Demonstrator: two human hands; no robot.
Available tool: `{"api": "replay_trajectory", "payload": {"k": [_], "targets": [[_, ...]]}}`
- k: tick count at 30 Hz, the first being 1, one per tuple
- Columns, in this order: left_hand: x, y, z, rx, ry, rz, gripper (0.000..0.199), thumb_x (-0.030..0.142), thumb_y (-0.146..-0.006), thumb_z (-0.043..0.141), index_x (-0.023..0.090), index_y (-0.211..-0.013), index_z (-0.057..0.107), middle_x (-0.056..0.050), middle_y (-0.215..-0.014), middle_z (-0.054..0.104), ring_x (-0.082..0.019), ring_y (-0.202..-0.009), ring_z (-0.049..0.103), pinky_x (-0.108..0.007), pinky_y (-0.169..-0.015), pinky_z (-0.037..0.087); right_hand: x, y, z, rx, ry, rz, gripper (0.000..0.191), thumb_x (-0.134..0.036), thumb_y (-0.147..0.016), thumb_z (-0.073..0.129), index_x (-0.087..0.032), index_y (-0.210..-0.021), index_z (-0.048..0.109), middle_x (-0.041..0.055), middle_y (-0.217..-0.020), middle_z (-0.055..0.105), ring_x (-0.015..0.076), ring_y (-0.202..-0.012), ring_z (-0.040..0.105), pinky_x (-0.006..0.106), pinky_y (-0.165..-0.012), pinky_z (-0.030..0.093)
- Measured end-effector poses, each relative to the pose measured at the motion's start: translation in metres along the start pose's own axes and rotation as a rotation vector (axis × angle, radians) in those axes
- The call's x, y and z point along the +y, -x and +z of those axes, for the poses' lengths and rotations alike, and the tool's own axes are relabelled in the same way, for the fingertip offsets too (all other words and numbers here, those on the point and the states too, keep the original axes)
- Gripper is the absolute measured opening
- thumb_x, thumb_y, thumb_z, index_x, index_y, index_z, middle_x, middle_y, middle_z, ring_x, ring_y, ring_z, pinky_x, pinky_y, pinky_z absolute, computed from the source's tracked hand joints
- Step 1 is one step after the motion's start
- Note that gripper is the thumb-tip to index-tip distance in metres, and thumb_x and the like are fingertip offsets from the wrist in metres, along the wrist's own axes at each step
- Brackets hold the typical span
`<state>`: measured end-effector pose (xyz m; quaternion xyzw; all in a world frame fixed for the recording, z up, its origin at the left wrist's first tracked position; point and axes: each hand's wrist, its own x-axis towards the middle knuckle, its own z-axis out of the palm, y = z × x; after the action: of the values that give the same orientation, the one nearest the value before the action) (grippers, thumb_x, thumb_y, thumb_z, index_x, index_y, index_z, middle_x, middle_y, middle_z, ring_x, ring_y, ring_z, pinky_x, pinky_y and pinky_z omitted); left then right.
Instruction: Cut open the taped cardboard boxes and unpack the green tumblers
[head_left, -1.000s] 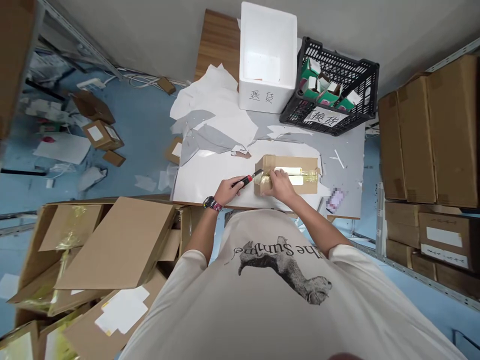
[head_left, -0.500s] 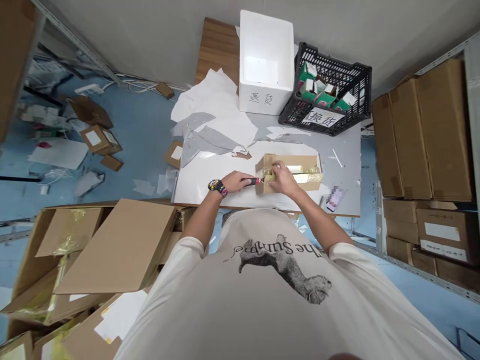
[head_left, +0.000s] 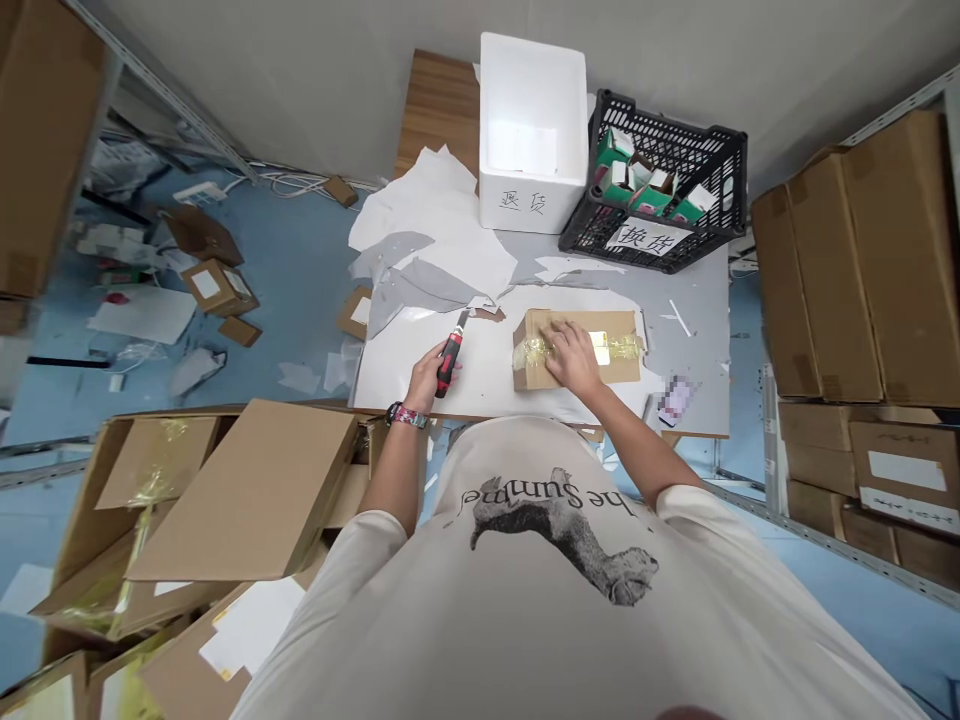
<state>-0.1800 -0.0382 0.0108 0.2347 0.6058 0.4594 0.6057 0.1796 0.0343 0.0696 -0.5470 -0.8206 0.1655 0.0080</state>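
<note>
My left hand [head_left: 425,381] is wrapped around the handle of a red and black utility knife [head_left: 450,362]. Its blade is out and points away from me, over the white paper to the left of a cardboard box [head_left: 619,373]. The brown box lies lengthwise on the table, with yellowish clear tape along its top and a small label. On that top rests my right hand [head_left: 574,358], open, its fingers a little bent over the tape and covering part of the label.
Behind the box stand a white foam box [head_left: 517,195] and a black plastic crate [head_left: 652,250] with several green-and-white cartons. A phone [head_left: 676,400] lies at the table's right front. Torn paper [head_left: 442,200] covers the table's left side. Large cartons [head_left: 247,490] crowd the left foreground.
My left hand has drawn the knife away from the box to the left and turned the blade outward. The box's top, gaping before, now lies flatter under my right hand.
</note>
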Motion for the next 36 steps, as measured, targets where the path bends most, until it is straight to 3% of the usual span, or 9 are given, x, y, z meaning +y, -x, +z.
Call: {"api": "replay_trajectory", "payload": {"k": [3, 6, 10, 14, 19, 22, 26, 32, 36], "targets": [[-0.005, 0.012, 0.019, 0.095, -0.064, 0.093, 0.071, 0.049, -0.094, 0.079, 0.02, -0.159, 0.079, -0.007, -0.099, 0.087, -0.016, -0.07, 0.071, -0.026, -0.065, 0.06, -0.003, -0.015, 0.0, -0.053, 0.068, 0.011, 0.088, -0.024, -0.103, 0.063, -0.029, -0.189, 0.045, 0.0141, -0.196, 0.038, 0.0522, -0.179, 0.029, 0.079, -0.14, 0.03], [-0.004, 0.028, 0.037, 0.045, -0.31, 0.313, 0.059, 0.046, -0.098, 0.08, 0.026, -0.154, 0.084, -0.011, -0.126, 0.088, -0.025, -0.104, 0.08, -0.038, -0.092, 0.068, -0.004, -0.03, -0.002, -0.096, 0.083, 0.017, 0.097, -0.023, -0.1, 0.066, -0.03, -0.192, 0.037, 0.016, -0.199, 0.032, 0.0584, -0.179, 0.025, 0.085, -0.136, 0.031], [-0.001, 0.048, 0.046, -0.012, -0.604, 0.546, 0.05, 0.044, -0.108, 0.072, 0.029, -0.154, 0.084, -0.012, -0.143, 0.085, -0.034, -0.132, 0.077, -0.051, -0.123, 0.058, -0.002, -0.041, -0.003, -0.147, 0.118, -0.026, 0.1, -0.027, -0.099, 0.074, -0.026, -0.192, 0.037, 0.0233, -0.198, 0.032, 0.0647, -0.177, 0.027, 0.093, -0.134, 0.027], [-0.004, 0.06, 0.045, -0.082, -0.771, 0.617, 0.049, 0.043, -0.111, 0.07, 0.031, -0.156, 0.082, -0.011, -0.145, 0.085, -0.034, -0.134, 0.076, -0.053, -0.123, 0.057, 0.003, -0.045, -0.005, -0.173, 0.138, -0.14, 0.103, -0.03, -0.099, 0.076, -0.016, -0.192, 0.034, 0.0298, -0.198, 0.028, 0.0662, -0.178, 0.027, 0.095, -0.134, 0.026], [-0.011, 0.063, 0.041, -0.163, -0.885, 0.643, 0.046, 0.042, -0.11, 0.069, 0.032, -0.152, 0.085, -0.011, -0.145, 0.085, -0.035, -0.131, 0.076, -0.054, -0.119, 0.059, 0.014, -0.05, -0.009, -0.217, 0.099, -0.209, 0.095, -0.021, -0.101, 0.066, -0.017, -0.191, 0.037, 0.0249, -0.2, 0.025, 0.0644, -0.179, 0.027, 0.093, -0.134, 0.031], [-0.015, 0.062, 0.041, -0.181, -0.914, 0.653, 0.045, 0.043, -0.11, 0.069, 0.031, -0.149, 0.087, -0.012, -0.146, 0.085, -0.035, -0.131, 0.076, -0.054, -0.118, 0.059, 0.027, -0.048, -0.012, -0.211, 0.079, -0.22, 0.087, -0.016, -0.102, 0.059, -0.013, -0.188, 0.044, 0.0243, -0.197, 0.033, 0.0566, -0.18, 0.033, 0.086, -0.14, 0.03], [-0.016, 0.056, 0.046, -0.211, -0.927, 0.666, 0.045, 0.041, -0.109, 0.069, 0.032, -0.149, 0.087, -0.012, -0.147, 0.084, -0.035, -0.128, 0.076, -0.054, -0.116, 0.06, 0.045, -0.037, -0.011, -0.15, 0.024, -0.188, 0.075, -0.017, -0.109, 0.048, -0.013, -0.184, 0.052, 0.0213, -0.19, 0.049, 0.0428, -0.178, 0.042, 0.071, -0.147, 0.032], [-0.005, 0.034, 0.063, -0.203, -1.003, 0.675, 0.044, 0.035, -0.108, 0.072, 0.035, -0.148, 0.088, -0.012, -0.146, 0.084, -0.034, -0.124, 0.074, -0.052, -0.114, 0.06, 0.046, -0.025, 0.005, -0.051, 0.009, -0.137, 0.066, -0.02, -0.117, 0.034, -0.018, -0.177, 0.063, 0.0157, -0.186, 0.057, 0.0377, -0.175, 0.047, 0.062, -0.144, 0.034], [0.009, 0.022, 0.072, -0.241, -1.12, 0.696, 0.045, 0.033, -0.11, 0.07, 0.035, -0.152, 0.087, -0.012, -0.148, 0.083, -0.036, -0.126, 0.072, -0.053, -0.112, 0.06, 0.048, -0.025, 0.02, 0.035, 0.04, -0.182, 0.061, -0.021, -0.119, 0.039, -0.021, -0.171, 0.069, 0.0158, -0.18, 0.064, 0.0373, -0.168, 0.053, 0.059, -0.138, 0.04]]}}
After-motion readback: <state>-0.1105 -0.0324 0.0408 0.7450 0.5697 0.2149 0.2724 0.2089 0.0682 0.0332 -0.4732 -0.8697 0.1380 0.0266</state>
